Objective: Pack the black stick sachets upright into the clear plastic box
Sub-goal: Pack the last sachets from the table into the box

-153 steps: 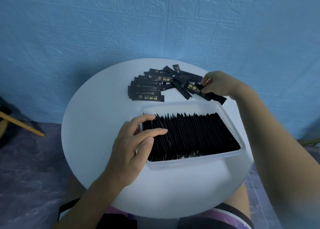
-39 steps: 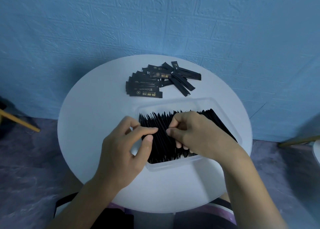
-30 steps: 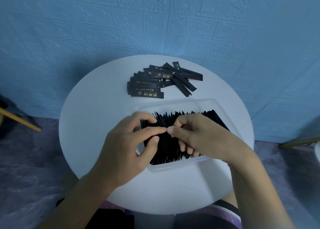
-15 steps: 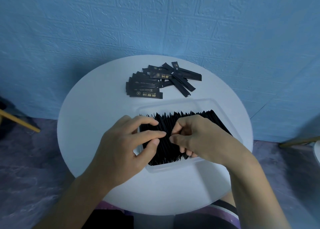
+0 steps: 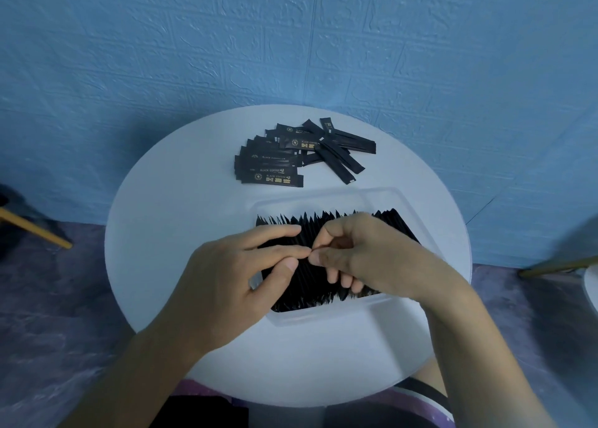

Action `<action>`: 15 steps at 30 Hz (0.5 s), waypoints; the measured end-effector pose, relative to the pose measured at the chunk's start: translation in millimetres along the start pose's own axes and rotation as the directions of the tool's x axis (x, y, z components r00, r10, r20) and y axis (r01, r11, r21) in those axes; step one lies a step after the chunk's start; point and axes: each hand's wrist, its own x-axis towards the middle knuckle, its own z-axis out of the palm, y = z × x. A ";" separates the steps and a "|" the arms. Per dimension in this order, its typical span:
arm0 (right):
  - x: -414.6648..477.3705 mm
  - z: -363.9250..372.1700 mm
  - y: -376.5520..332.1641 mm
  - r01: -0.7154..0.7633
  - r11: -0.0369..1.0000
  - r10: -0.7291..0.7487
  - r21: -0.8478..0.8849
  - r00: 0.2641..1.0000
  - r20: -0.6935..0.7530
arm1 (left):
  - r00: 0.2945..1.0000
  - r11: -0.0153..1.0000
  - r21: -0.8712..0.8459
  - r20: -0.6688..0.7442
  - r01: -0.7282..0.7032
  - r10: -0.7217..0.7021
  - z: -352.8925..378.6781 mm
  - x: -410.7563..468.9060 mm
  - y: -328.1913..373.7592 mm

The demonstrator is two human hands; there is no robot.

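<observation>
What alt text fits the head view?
A left hand and right hand meet over a clear plastic box packed with upright black sachets, the right pinching their tops. Beyond it, loose sachets lie piled on a round white table.

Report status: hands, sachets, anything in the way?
Left hand fingers straight, touching packed sachets in clear box. Right hand pinching their top edges. Loose sachets flat on table behind box. Nothing blocking.
</observation>
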 end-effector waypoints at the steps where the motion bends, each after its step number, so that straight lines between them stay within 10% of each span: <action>1: 5.7 -4.3 -2.5 0.020 1.000 -0.020 -0.008 1.000 0.000 | 1.000 1.000 -0.031 -0.017 0.006 -0.006 0.9 -1.1 -3.2; 9: 78.6 -28.9 -17.6 0.264 0.960 -0.279 -0.093 0.924 -0.261 | 0.988 0.972 -0.228 -0.129 0.050 -0.081 13.9 -7.0 -32.1; 15: 138.5 -47.1 -36.7 0.158 0.870 -0.287 -0.467 0.933 -0.219 | 0.978 0.962 -0.267 -0.175 0.064 -0.114 21.0 -7.2 -33.5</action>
